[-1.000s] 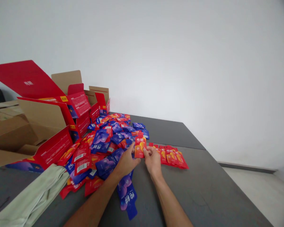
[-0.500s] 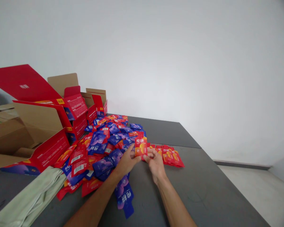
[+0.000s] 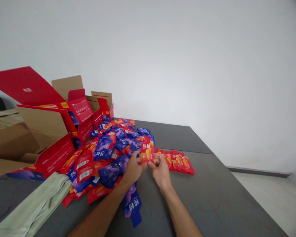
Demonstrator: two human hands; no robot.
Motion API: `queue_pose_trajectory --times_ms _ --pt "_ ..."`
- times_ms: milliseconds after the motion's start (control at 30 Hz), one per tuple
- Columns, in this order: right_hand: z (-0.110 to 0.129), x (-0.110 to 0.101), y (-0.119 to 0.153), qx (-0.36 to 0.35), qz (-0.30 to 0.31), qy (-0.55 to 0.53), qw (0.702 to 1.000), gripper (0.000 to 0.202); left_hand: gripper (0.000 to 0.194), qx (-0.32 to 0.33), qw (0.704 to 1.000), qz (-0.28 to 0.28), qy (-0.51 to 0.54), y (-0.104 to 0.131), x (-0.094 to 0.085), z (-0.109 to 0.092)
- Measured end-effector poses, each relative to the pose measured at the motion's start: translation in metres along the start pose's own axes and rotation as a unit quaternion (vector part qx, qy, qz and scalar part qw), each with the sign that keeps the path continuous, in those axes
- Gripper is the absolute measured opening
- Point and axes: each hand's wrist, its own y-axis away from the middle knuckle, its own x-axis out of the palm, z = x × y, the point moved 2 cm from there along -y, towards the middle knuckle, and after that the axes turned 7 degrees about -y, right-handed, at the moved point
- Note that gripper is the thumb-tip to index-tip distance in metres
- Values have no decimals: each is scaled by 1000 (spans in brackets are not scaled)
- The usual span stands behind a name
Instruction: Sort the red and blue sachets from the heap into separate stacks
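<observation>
Pinched between fingers and thumbs, the bare left hand (image 3: pixel 134 168) and bare right hand (image 3: pixel 160 169) hold an upright red-and-orange foil sachet (image 3: pixel 146 153) above the dark grey table (image 3: pixel 197 197). Beyond the right hand lies a row of red-and-orange sachets (image 3: pixel 179 162); left stand open red cardboard boxes (image 3: pixel 55 156).

"纯耕" on red packet (image 3: pixel 147 154), blue packet (image 3: pixel 132 204).

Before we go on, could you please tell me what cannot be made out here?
Head view: back of the held red packet, turned away.
Head view: lower packets in the pile, under others.
Head view: near end of the green cloth, cut off by the bottom edge.
Head view: fine print on the front red box, too small.
</observation>
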Motion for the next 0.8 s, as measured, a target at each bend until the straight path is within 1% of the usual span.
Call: queue_pose_trajectory --times_ms 100,200,300,367,467,600,700,800 --pt "5 -2 3 -39 5 128 991 42 48 3 1000 -8 -15 0 1 2" --pt "14 -5 6 -70 -6 239 968 49 45 9 1000 18 -16 1 3 -2" --pt "25 -10 8 -105 -1 301 948 48 49 40 997 53 -43 3 7 -11" --pt "30 -18 8 -114 1 329 937 45 50 78 990 64 -101 4 11 -17" --pt "29 -39 8 -108 4 373 921 42 46 122 962 52 -238 4 23 -20" --pt "19 -73 6 -121 -25 448 885 44 47 122 903 48 -410 1 49 -16" --pt "13 -96 5 -132 -45 504 852 42 52 125 867 52 -479 -4 72 -12" --pt "7 -117 3 -118 -53 550 825 39 54 121 853 74 -502 -10 94 -4"
